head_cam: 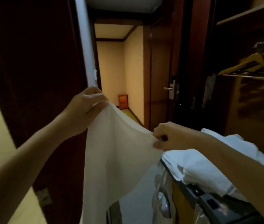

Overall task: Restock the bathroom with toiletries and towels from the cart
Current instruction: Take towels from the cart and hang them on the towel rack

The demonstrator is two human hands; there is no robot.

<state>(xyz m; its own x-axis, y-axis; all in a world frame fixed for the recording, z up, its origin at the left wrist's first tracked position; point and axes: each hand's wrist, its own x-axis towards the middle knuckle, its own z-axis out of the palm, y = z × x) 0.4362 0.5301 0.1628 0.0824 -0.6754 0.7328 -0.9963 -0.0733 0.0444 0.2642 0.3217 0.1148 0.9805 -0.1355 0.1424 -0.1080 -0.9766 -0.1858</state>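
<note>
A white towel (116, 156) hangs spread between my two hands in the middle of the view. My left hand (86, 107) grips its upper left corner, raised near the door edge. My right hand (168, 136) pinches the other top corner, lower and to the right, just above the cart (209, 202). The towel's lower part drapes down past the cart's front. A pile of white linen (197, 168) lies on top of the cart under my right forearm.
A dark wooden door (35, 70) stands open on the left. Ahead runs a narrow hallway with an orange box (123, 101) at its end. A door with a metal handle (168, 88) is at right. An open wardrobe with wooden hangers (247, 63) is far right.
</note>
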